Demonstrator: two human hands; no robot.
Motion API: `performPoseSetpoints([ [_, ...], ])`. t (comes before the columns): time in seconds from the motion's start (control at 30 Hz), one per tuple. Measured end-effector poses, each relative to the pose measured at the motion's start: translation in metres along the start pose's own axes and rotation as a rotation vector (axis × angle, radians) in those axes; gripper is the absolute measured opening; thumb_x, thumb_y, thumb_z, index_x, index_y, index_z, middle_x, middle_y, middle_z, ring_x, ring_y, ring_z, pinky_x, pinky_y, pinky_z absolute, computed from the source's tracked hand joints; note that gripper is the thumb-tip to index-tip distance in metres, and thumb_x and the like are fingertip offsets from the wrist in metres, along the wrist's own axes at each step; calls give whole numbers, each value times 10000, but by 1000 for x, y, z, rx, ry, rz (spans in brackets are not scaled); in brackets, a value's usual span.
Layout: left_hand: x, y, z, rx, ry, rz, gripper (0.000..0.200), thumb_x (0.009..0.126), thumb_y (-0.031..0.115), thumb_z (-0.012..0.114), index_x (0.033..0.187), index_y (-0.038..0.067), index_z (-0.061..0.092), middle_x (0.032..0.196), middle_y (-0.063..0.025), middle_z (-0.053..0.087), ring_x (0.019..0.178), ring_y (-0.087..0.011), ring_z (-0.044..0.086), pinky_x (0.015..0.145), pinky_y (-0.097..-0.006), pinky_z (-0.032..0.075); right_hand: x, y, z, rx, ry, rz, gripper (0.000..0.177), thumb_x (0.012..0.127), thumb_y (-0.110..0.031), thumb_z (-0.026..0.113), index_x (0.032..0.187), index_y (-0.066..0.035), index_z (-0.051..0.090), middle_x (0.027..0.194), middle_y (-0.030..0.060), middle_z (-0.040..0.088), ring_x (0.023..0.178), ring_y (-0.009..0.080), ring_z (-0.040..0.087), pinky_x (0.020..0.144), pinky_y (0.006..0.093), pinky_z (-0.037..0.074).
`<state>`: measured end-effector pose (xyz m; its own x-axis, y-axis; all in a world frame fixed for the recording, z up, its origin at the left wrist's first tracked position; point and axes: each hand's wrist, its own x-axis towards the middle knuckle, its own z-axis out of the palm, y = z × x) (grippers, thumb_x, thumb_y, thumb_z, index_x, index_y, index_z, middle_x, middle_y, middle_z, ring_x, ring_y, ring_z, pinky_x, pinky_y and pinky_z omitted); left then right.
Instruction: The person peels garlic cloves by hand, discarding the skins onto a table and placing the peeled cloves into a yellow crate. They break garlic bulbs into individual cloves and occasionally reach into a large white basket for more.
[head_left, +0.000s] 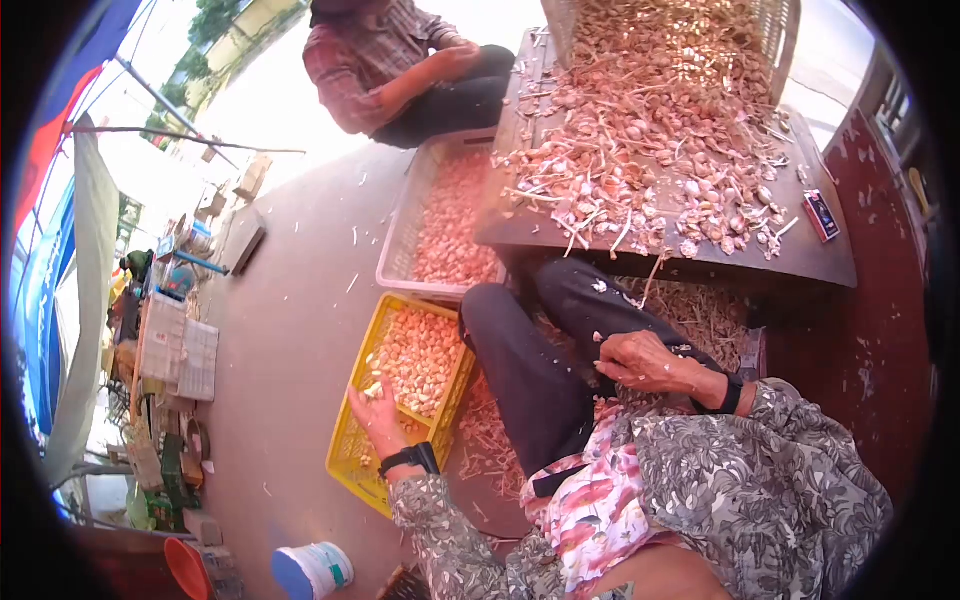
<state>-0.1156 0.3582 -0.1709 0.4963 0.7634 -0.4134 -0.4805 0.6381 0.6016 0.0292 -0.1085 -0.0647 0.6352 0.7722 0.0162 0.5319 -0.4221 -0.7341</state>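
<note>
My left hand [378,422] is over the left edge of the yellow crate [343,462], with pale peeled garlic cloves [373,390] at its fingertips. Inside that divided crate, a heap of peeled cloves [415,360] fills the far section, and a few lie in the near one. Above my lap, my right hand [645,362] has its fingers curled; whatever is in them is hidden. Loose garlic cloves and stalks [620,180] cover much of the low table [530,232] in front of me, spilling from a tipped basket [786,50].
A pale pink crate [388,262] of cloves stands between the yellow crate and another seated person [375,70]. A small red and dark box [821,216] lies at the table's right edge. Stalks litter the floor under the table. A white bucket [325,568] lies at lower left.
</note>
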Motion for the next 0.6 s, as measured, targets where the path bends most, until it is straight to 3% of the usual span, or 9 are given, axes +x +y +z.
performPoseSetpoints([
  [0.07, -47, -22, 25, 1137, -219, 250, 613, 830, 121, 599, 1298, -57, 246, 1292, -223, 335, 1132, -294, 434, 948, -411, 407, -1, 4, 0, -32, -19, 5, 249, 827, -232, 533, 699, -19, 501, 728, 156, 569, 725, 362, 563, 614, 454, 416],
  [0.1, -77, -31, 31, 1279, -78, 445, 703, 814, 68, 600, 1351, -27, 156, 1307, -251, 301, 1145, -280, 427, 980, -375, 363, -2, 4, 2, -6, -9, -9, 250, 832, -236, 529, 709, -21, 501, 723, 160, 565, 725, 365, 561, 611, 456, 414],
  [0.13, -112, -35, 57, 1073, -147, 329, 784, 794, 51, 616, 1377, 3, 94, 1319, -253, 286, 1154, -277, 433, 994, -339, 339, -2, 9, 7, 1, -11, -17, 243, 832, -235, 533, 715, -25, 499, 723, 163, 560, 726, 364, 560, 606, 452, 415],
  [0.2, -101, -43, 51, 1154, -173, 308, 777, 824, 110, 582, 1391, 42, 55, 1349, -268, 210, 1211, -305, 375, 999, -369, 343, -3, 8, 4, -7, -9, -51, 224, 830, -228, 539, 728, -32, 501, 716, 162, 549, 720, 364, 557, 601, 443, 417],
  [0.27, -75, -51, 46, 581, -67, 80, 696, 874, 211, 504, 1399, 80, 66, 1369, -287, 126, 1280, -365, 260, 1011, -403, 336, -4, 5, -1, 15, 6, -90, 230, 835, -233, 536, 732, -30, 501, 717, 162, 544, 718, 365, 555, 601, 440, 420],
  [0.3, -73, -59, 45, 597, -60, 121, 667, 898, 322, 439, 1405, 107, 61, 1405, -273, 44, 1307, -413, 161, 1034, -430, 302, -5, 4, -5, 45, 8, -138, 236, 840, -237, 533, 736, -27, 500, 719, 162, 538, 715, 366, 553, 600, 438, 423],
  [0.4, -48, -63, 45, 363, -22, 32, 728, 877, 386, 473, 1408, 111, 58, 1435, -243, 23, 1316, -412, 148, 1060, -426, 251, -10, -2, -16, 43, -3, -212, 263, 856, -253, 523, 739, -18, 507, 724, 159, 539, 708, 365, 556, 602, 438, 432],
  [0.43, -61, -68, 51, 484, -165, 124, 791, 851, 434, 496, 1403, 61, 70, 1452, -222, 10, 1331, -373, 144, 1074, -424, 211, -12, -5, -21, 6, -43, -197, 277, 865, -265, 518, 746, -14, 518, 741, 154, 549, 718, 357, 561, 607, 438, 438],
  [0.6, -68, -75, 101, 454, -154, 110, 782, 856, 422, 482, 1377, -34, 120, 1441, -238, 74, 1335, -323, 179, 1069, -414, 190, -25, 3, -50, -71, -98, -89, 244, 864, -248, 525, 772, -22, 515, 757, 143, 547, 749, 344, 563, 606, 430, 436],
])
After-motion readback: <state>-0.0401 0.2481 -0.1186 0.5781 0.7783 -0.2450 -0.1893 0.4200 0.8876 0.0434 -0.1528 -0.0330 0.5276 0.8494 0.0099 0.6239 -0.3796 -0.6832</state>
